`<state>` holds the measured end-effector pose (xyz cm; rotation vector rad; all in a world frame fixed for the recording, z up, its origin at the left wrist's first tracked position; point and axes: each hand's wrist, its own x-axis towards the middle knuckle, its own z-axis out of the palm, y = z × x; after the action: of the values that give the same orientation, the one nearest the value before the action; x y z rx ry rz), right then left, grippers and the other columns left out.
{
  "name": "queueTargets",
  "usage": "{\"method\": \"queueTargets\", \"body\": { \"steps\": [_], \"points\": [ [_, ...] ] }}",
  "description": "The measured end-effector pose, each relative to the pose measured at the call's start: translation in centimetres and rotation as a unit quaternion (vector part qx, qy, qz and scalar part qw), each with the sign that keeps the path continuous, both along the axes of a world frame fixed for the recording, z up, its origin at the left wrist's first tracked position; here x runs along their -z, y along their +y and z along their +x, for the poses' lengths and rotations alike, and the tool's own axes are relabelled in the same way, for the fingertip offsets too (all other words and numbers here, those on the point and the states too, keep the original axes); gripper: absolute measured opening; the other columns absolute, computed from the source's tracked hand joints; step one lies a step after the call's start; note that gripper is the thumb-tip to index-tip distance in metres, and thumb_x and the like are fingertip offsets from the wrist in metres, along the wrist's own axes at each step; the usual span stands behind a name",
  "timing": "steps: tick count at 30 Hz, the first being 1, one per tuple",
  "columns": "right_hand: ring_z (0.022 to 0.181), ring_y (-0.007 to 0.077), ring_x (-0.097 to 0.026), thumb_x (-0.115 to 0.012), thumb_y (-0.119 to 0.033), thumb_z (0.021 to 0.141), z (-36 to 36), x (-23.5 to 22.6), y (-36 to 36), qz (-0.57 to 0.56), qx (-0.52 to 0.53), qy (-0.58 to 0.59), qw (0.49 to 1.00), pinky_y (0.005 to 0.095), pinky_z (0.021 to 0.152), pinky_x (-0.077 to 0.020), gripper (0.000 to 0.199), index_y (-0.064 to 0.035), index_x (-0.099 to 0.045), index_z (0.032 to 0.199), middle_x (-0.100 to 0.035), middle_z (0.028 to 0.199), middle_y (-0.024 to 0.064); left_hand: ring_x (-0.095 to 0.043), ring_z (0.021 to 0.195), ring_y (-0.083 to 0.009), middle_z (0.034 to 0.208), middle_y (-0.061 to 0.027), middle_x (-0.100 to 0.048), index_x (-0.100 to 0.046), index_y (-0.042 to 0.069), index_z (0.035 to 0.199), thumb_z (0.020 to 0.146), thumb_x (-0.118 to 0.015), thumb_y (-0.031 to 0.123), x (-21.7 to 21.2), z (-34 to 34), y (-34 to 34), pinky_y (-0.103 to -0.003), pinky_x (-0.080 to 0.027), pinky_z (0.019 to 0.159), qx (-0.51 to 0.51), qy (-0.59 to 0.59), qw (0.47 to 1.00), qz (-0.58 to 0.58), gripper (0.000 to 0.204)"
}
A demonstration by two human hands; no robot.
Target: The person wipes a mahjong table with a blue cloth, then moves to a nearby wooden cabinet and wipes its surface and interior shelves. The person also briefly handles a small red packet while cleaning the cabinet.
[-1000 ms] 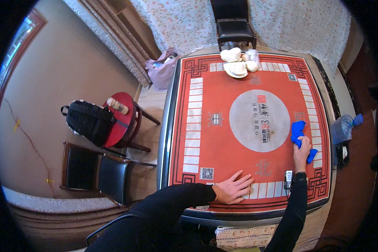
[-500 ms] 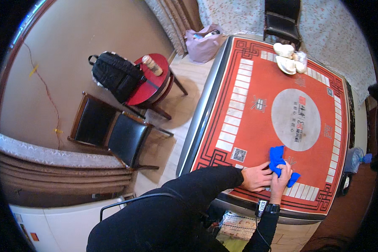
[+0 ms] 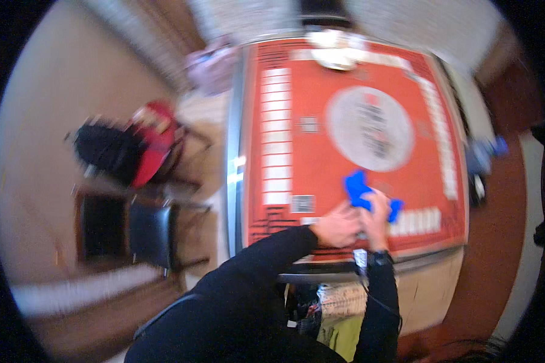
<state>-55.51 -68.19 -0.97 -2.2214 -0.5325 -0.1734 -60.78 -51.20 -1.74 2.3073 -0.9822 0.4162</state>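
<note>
A crumpled blue cloth [image 3: 356, 185] lies on the near part of the red tabletop [image 3: 315, 163], just below the pale printed circle in its middle. My right hand [image 3: 376, 212] is closed over the cloth, whose ends stick out on both sides of the fingers. Close against it on the left, my left hand [image 3: 338, 227] rests low over the table with its fingers stretched toward the right wrist. The picture is smeared by motion, so fine finger detail is lost. A dark band sits on my right wrist.
White bowls or dishes [image 3: 336, 49] stand at the far edge of the table. Left of it are a black chair [image 3: 151, 233], a red round stool [image 3: 154, 163] with a black backpack [image 3: 106, 151], and a pinkish bag [image 3: 212, 66]. A clear bottle with a blue cap [image 3: 481, 154] is at the right.
My view has turned, so the table and room appear shifted left and straighter. My right hand still grips the blue cloth near the same spot, with my left hand beside it.
</note>
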Motion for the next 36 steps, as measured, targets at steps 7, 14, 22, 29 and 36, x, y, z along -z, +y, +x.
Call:
{"method": "queueTargets", "body": {
  "steps": [7, 14, 22, 29, 36],
  "points": [
    [0.099, 0.0332, -0.058, -0.072, -0.014, 0.071, -0.3, 1.4, 1.1, 0.06, 0.086, -0.071, 0.992, 0.0474, 0.085, -0.0413, 0.025, -0.0149, -0.065, 0.095, -0.062, 0.102, 0.0076, -0.053, 0.115, -0.0378, 0.116, -0.0181, -0.06, -0.061, 0.005, 0.117, 0.084, -0.07, 0.031, 0.0, -0.2, -0.5, -0.061, -0.035, 0.103, 0.016, 0.026, 0.991, 0.13, 0.043],
    [0.106, 0.0294, -0.053, -0.069, -0.011, 0.074, -1.8, 0.5, 1.9, 0.086, 0.178, -0.001, 0.98, 0.0456, 0.091, -0.0392, 0.022, -0.0175, -0.065, 0.095, -0.06, 0.102, 0.0036, -0.043, 0.127, -0.0487, 0.133, -0.0269, -0.052, -0.052, -0.006, 0.133, 0.089, -0.065, 0.038, 1.4, 0.5, -0.4, -0.064, -0.026, 0.114, -0.004, 0.078, 0.964, 0.253, 0.064],
    [0.097, 0.0398, -0.059, -0.071, -0.004, 0.074, -11.6, -0.4, 1.1, 0.197, 0.329, -0.075, 0.92, 0.0479, 0.084, -0.0481, 0.027, -0.0106, -0.061, 0.099, -0.058, 0.108, 0.0141, -0.04, 0.133, -0.0488, 0.134, -0.0329, -0.048, -0.05, -0.008, 0.127, 0.089, -0.061, 0.033, 1.6, 0.7, 0.1, -0.063, -0.023, 0.116, 0.038, 0.02, 0.981, 0.187, 0.057],
    [0.108, 0.0371, -0.057, -0.079, -0.008, 0.062, -22.0, -0.9, 11.6, 0.073, 0.278, -0.009, 0.958, 0.0481, 0.089, -0.0462, 0.044, -0.0143, -0.062, 0.103, -0.055, 0.123, 0.0152, -0.042, 0.137, -0.0392, 0.142, -0.021, -0.049, -0.055, -0.002, 0.128, 0.088, -0.064, 0.028, 1.5, 0.5, -0.6, -0.059, -0.028, 0.115, 0.017, 0.008, 0.989, 0.147, 0.051],
    [0.104, 0.0404, -0.056, -0.074, -0.009, 0.07, -22.9, 1.0, 11.2, 0.052, 0.551, -0.053, 0.831, 0.0503, 0.087, -0.0443, 0.034, -0.013, -0.063, 0.102, -0.057, 0.118, 0.0166, -0.044, 0.133, -0.0404, 0.141, -0.0189, -0.051, -0.055, -0.001, 0.127, 0.092, -0.061, 0.029, 0.8, 0.5, -0.9, -0.056, -0.03, 0.114, -0.006, -0.024, 0.982, 0.187, 0.047]
  ]
}}
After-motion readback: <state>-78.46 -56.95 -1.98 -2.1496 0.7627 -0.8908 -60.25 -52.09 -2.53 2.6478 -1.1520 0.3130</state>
